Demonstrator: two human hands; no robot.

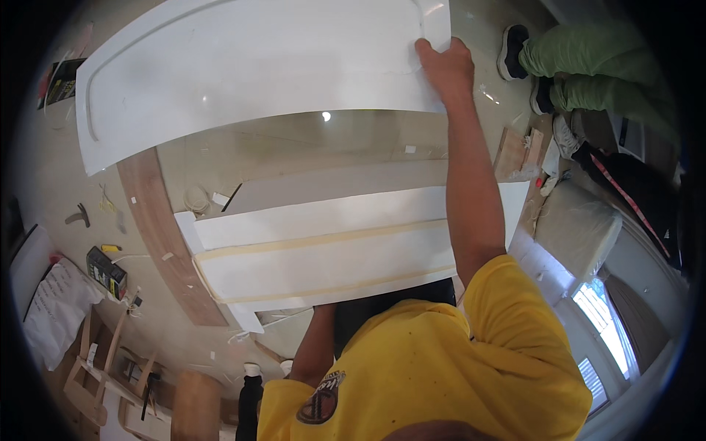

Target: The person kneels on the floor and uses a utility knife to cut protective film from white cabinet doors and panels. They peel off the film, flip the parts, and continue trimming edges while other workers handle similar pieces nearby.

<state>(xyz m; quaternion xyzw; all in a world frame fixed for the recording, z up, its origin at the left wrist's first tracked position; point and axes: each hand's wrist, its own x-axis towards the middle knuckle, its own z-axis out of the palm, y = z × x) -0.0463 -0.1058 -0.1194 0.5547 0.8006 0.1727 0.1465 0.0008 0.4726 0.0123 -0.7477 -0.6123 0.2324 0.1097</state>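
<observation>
Your right hand (450,67) grasps the right end of the white panel (250,62), with the thumb (422,47) on its visible face and the fingers (460,48) at the end edge. The panel is on the far side of the scene. Its long axis runs left to right, the right end slightly farther from you; part of the far edge is out of view. A border line (90,110) follows its outline. Nearer you, the white board (331,266) with beige strips (323,239) points almost the same way. Your left forearm (315,342) reaches its near edge; the left hand is hidden, so its finger state cannot be told. At left, a brown plank (165,228) extends far to near.
</observation>
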